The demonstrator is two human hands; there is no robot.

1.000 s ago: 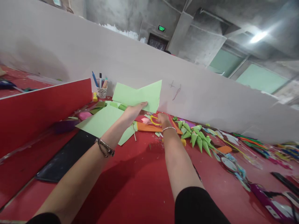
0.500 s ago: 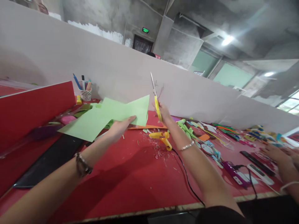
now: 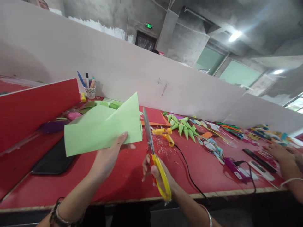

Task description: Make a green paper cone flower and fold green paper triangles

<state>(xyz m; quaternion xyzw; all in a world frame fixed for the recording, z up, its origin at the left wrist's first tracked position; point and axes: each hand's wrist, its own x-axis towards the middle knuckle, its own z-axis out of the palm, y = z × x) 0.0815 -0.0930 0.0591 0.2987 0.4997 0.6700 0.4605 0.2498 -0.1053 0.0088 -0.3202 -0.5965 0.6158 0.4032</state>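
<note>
Between the thumb and fingers of my left hand (image 3: 110, 154) is a folded sheet of light green paper (image 3: 101, 134), raised above the red table. My right hand (image 3: 156, 171) grips a pair of scissors (image 3: 161, 179) with yellow and red handles. Their blades point up and away, looking closed, just right of the paper's edge and apart from it. Beyond the scissors lies a yellow glue gun (image 3: 163, 132) among small scraps, its black cord running to the table's front edge. Green paper cones (image 3: 183, 126) are clustered to its right.
A pen cup (image 3: 90, 92) stands at the back left by a red panel (image 3: 38, 107). A black tablet-like slab (image 3: 54, 160) lies below. On the right are a purple power strip (image 3: 236, 170), pipe cleaners (image 3: 228, 129) and another person's hand (image 3: 279, 153). A pale partition (image 3: 123, 69) runs behind.
My right hand has brought the scissors down and closer to me. The green paper has come nearer in my left hand and now shows a broad folded face. The cones are now uncovered.
</note>
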